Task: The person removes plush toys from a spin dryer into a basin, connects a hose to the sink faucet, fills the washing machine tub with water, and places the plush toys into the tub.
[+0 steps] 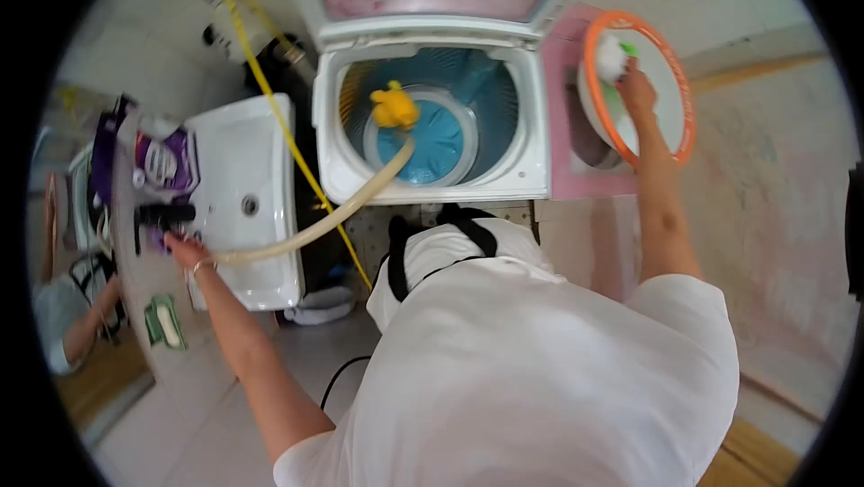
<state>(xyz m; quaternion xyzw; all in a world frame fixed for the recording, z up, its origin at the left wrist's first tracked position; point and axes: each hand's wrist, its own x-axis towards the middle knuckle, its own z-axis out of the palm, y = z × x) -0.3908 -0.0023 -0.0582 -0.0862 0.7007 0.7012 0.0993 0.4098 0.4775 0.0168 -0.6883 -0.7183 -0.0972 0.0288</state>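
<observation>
My left hand point(187, 251) is at the black tap point(165, 214) over the sink, its fingers closed around the end of a cream hose point(315, 229). A bit of purple shows at my fingertips. The hose runs across the sink into the open top-loading washing machine point(432, 192). A yellow toy-like piece point(394, 106) sits at its far end, above the blue drum bottom. My right hand point(637, 93) reaches into a white basin with an orange rim point(688, 118), its fingers on a white, fluffy-looking thing with a green part point(612, 58). Blur hides its exact kind.
The white sink point(243, 158) stands left of the machine. A purple package point(166, 163) and a green soap dish point(165, 322) lie beside it. A yellow strap point(279, 118) hangs between sink and machine. The basin rests on a pink surface point(576, 176).
</observation>
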